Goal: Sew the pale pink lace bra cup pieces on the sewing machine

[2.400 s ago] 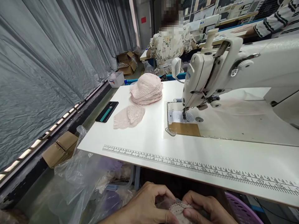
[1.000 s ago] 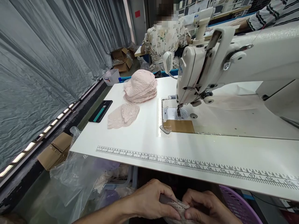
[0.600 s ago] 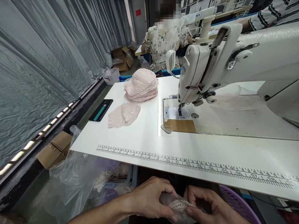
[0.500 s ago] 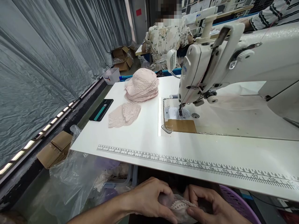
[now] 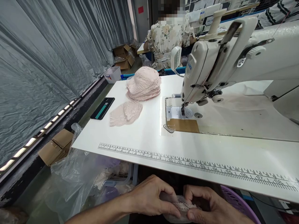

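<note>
Below the table's front edge, my left hand [image 5: 151, 199] and my right hand [image 5: 205, 205] pinch a small piece of pale pink lace fabric [image 5: 179, 206] between them. Both hands are closed on it, thumbs and fingers pressed together. The lower part of the piece runs out of the picture. On the white table [image 5: 140, 137] lies a single pink lace piece [image 5: 126, 113], and behind it a stack of the same pieces [image 5: 144, 84]. A white sewing machine [image 5: 224, 59] stands at the right, its needle [image 5: 182, 109] over the plate.
A black phone [image 5: 102, 108] lies at the table's left edge. A printed ruler [image 5: 187, 163] runs along the front. Plastic bags [image 5: 77, 174] and a cardboard box [image 5: 53, 147] sit lower left, a purple basket [image 5: 240, 208] lower right. A person [image 5: 169, 40] sits behind; a striped sleeve [image 5: 277, 12] shows top right.
My fingers have worked over the lace piece, folding it tighter between both hands. The view has shifted slightly. Nothing on the table moved.
</note>
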The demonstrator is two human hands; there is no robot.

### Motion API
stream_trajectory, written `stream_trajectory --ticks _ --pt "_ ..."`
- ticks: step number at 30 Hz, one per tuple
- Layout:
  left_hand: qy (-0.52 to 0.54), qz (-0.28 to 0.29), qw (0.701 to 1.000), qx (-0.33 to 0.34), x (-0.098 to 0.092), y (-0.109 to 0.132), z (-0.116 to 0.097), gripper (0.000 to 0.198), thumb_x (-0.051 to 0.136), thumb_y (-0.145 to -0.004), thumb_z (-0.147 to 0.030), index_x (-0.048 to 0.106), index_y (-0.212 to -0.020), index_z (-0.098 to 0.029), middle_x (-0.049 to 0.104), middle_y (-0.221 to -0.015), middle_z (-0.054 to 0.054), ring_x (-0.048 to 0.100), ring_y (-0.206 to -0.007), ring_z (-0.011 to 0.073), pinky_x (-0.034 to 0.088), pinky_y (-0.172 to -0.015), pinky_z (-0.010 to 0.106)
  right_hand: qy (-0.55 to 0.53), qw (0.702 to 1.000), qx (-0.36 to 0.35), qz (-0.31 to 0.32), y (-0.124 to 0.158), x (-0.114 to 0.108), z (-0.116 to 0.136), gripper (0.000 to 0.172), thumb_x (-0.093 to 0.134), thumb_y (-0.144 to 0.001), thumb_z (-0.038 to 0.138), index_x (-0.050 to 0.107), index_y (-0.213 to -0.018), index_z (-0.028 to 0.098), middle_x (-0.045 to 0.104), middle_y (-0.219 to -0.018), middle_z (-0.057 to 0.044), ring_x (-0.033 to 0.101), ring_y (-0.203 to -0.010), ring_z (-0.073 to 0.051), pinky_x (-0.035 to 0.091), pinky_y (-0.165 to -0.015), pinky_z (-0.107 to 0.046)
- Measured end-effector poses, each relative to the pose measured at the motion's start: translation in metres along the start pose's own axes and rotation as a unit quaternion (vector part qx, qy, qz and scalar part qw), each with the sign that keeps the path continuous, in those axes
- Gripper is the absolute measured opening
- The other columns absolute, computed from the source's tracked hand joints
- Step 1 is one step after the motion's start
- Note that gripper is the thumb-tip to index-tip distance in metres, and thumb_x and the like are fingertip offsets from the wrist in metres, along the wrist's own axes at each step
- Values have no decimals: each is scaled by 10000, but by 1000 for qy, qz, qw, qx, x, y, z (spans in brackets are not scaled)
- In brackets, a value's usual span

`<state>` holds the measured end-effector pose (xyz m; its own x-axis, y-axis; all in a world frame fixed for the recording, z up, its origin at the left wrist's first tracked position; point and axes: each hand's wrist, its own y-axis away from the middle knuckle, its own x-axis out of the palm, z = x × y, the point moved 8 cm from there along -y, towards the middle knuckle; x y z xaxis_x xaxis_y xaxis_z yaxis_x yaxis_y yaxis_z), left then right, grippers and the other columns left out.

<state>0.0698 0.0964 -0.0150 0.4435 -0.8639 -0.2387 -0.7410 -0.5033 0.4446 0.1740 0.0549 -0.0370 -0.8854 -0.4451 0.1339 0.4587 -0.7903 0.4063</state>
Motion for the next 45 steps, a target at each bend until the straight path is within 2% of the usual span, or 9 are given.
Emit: stream_trajectory --ticks 9,13,17,21,28,31,34,37,45 --pt "6 -6 999 -46 -1 -1 4 244 740 -673 -363 737 -796 -153 539 -559 -47 500 -585 75 341 -525 141 76 997 19 0 -6 0 -3 342 623 -708 507 495 -627 201 433 -639 36 381 -655 -126 297 -612 -234" --pt "11 22 998 -51 -1 3 10 267 749 -663 -377 728 -807 -153 557 -586 -51 483 -562 60 330 -501 133 87 996 33 -6 -3 -4 -4 405 583 -718 579 453 -626 206 420 -639 31 379 -644 -131 301 -607 -241" --pt "-5 56 998 -20 1 7 20 361 802 -575 -421 720 -808 -158 492 -566 -70 410 -519 47 267 -445 145 32 999 28 20 -1 -3 -10 414 582 -748 583 452 -666 198 436 -654 32 381 -631 -117 294 -586 -231" --pt "63 76 995 33 5 7 17 222 759 -655 -357 718 -747 -159 574 -709 -34 507 -648 67 351 -567 134 -31 998 26 40 2 -3 -20 391 586 -772 564 481 -726 190 466 -662 30 394 -623 -107 298 -581 -224" --pt "139 114 983 -46 12 7 26 145 672 -730 -203 727 -856 -160 639 -666 -24 572 -641 70 433 -635 130 -25 998 39 53 8 -5 -21 354 572 -791 556 644 -813 210 601 -733 -1 497 -683 -129 372 -648 -233" --pt "166 121 977 -49 13 9 30 243 729 -693 -329 731 -869 -161 657 -680 -28 575 -654 58 437 -650 110 -17 998 31 50 9 -7 -27 368 566 -784 574 666 -797 221 598 -704 0 494 -665 -132 377 -632 -234" --pt "230 153 958 -75 19 9 33 528 778 -514 -540 728 -903 -186 668 -683 -43 583 -655 56 459 -684 115 -24 998 22 50 8 -6 -31 372 576 -773 579 654 -767 216 567 -670 9 458 -626 -118 358 -603 -226" --pt "255 158 949 -98 24 6 34 664 796 -384 -566 720 -937 -206 682 -690 -51 607 -654 68 478 -725 134 -32 997 43 47 6 -4 -31 409 599 -744 592 598 -677 188 477 -605 26 380 -565 -95 302 -537 -212" --pt "224 158 960 -57 24 2 35 574 758 -507 -574 720 -927 -185 722 -821 10 668 -831 152 488 -790 165 -48 995 62 67 5 0 -32 441 653 -700 586 622 -702 146 468 -606 18 392 -586 -96 282 -560 -219"
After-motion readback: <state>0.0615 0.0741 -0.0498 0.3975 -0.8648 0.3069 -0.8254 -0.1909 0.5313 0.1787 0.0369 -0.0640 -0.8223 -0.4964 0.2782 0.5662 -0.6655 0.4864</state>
